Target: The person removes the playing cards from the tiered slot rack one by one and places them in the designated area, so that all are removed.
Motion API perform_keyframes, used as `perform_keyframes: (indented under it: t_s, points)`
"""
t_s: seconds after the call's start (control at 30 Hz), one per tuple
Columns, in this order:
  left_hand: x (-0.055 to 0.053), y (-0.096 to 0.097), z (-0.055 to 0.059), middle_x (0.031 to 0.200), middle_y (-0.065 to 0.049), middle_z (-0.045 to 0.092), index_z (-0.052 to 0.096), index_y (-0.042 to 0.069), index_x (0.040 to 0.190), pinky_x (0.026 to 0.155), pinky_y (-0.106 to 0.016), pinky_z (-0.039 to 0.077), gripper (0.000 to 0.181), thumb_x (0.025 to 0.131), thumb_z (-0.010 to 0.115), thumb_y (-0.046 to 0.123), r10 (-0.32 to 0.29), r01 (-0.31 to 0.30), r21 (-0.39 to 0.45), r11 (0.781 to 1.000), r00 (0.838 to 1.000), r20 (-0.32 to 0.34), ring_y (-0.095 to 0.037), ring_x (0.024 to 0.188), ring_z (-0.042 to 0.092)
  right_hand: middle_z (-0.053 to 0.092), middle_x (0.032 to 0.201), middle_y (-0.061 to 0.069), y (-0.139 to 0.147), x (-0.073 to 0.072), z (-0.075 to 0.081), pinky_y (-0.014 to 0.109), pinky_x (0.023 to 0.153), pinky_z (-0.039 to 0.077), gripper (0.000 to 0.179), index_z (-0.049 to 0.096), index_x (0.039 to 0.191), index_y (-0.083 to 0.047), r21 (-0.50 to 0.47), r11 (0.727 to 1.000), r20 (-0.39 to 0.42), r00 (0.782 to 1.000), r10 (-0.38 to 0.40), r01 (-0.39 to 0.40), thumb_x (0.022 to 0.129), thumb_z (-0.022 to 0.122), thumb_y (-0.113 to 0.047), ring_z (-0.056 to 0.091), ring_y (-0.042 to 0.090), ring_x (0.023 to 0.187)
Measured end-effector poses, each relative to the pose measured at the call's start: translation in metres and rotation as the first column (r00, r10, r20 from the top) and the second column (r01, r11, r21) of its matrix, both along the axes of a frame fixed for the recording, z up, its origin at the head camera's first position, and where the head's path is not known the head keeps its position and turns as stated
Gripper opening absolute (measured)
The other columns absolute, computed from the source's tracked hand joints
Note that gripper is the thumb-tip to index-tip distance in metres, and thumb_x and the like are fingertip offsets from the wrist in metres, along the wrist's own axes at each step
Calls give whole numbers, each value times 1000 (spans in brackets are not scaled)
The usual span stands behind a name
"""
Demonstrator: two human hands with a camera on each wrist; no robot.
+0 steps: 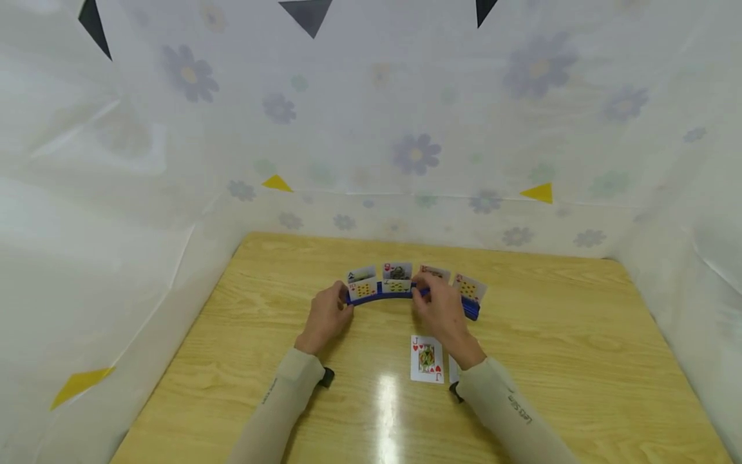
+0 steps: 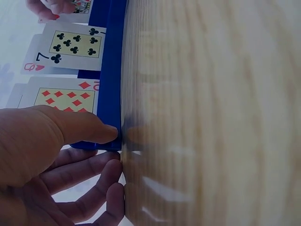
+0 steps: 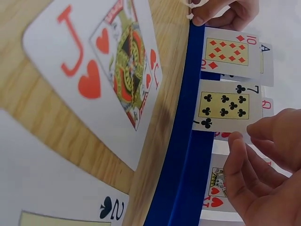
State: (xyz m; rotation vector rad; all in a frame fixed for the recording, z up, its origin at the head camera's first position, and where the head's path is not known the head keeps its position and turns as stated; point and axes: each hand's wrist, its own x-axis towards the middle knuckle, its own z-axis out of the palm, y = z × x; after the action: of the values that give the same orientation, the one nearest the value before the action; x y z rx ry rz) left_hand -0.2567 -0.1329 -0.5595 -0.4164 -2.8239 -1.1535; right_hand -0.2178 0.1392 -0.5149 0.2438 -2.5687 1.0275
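A curved blue card holder [image 1: 382, 296] stands on the table with several playing cards upright in it. My left hand [image 1: 327, 312] grips its left end, thumb in front and fingers behind. At the seven of clubs [image 3: 225, 106] in the front row, my right hand [image 1: 443, 312] pinches the upper right corner between thumb and index finger. Left of that card stands the ten of diamonds [image 3: 230, 52]. Behind these two are the queen of hearts [image 1: 397, 268] and an ace [image 3: 267, 66]. The king of hearts [image 3: 217, 183] shows partly behind the right hand.
Flat on the wooden table [image 1: 278, 412], a jack of hearts [image 1: 427, 359] lies in front of the holder. A two of spades [image 3: 113, 212] lies beside it, partly under the right wrist. White flowered sheeting [image 1: 371, 129] encloses the table's back and sides.
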Motion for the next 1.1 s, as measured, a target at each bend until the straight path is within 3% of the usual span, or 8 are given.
perform_keyframes:
  t_s: [0.07, 0.23, 0.4, 0.67, 0.8, 0.93, 1.1]
  points:
    - [5, 4, 12, 105, -18, 76, 66, -1, 115, 79, -43, 63, 24, 94, 78, 2, 4, -4, -6, 1000, 1000, 5, -27, 89, 71, 82, 101, 10, 0, -2, -1, 39, 72, 64, 15, 78, 114, -7, -11, 1000, 0, 1000, -2, 2, 99, 79, -7, 76, 22, 80]
    - [9, 9, 20, 106, -17, 76, 66, 0, 115, 80, -42, 63, 22, 96, 77, 1, 19, -19, -42, 999, 1000, 13, -25, 90, 71, 82, 99, 8, 1, -4, -3, 40, 71, 63, 7, 78, 107, -10, -21, 1000, 18, 1000, -4, 4, 100, 78, -10, 75, 21, 80]
    - [8, 8, 20, 107, -17, 76, 66, 0, 116, 81, -43, 63, 22, 97, 77, 2, 24, -23, -33, 999, 1000, 18, -26, 91, 71, 82, 99, 9, 1, -5, -4, 39, 71, 63, 6, 77, 109, -8, -20, 1000, -1, 1000, -2, 2, 103, 75, -10, 75, 22, 79]
    - [3, 7, 18, 107, -17, 76, 66, 0, 116, 80, -43, 63, 24, 96, 78, 3, 16, -15, -33, 999, 1000, 17, -25, 91, 71, 79, 95, 8, 11, 3, -6, 28, 66, 58, 5, 75, 105, -7, -119, 993, -112, 994, -9, -4, 101, 73, -8, 72, 18, 75]
    - [2, 8, 21, 109, -18, 76, 66, 0, 117, 82, -43, 62, 23, 97, 77, 2, 25, -24, -39, 999, 999, 25, -26, 93, 71, 78, 95, 11, 18, 7, -6, 36, 66, 62, 5, 74, 103, -5, -118, 993, -162, 987, -7, -13, 98, 72, -5, 74, 21, 77]
    - [1, 8, 21, 109, -18, 76, 66, -1, 118, 82, -44, 63, 23, 97, 77, 2, 27, -26, -34, 999, 1000, 16, -27, 93, 71, 77, 90, 10, 26, 14, -5, 41, 67, 64, 4, 71, 101, -3, -140, 990, -154, 988, -9, -12, 99, 70, -6, 74, 22, 77]
    - [0, 7, 15, 107, -18, 77, 67, -1, 116, 79, -44, 63, 24, 95, 77, 3, 21, -21, -41, 999, 1000, 10, -25, 90, 71, 76, 86, 8, 38, 27, -8, 24, 62, 57, 4, 70, 100, -3, -156, 987, -100, 994, -48, 32, 99, 71, -6, 70, 18, 77]
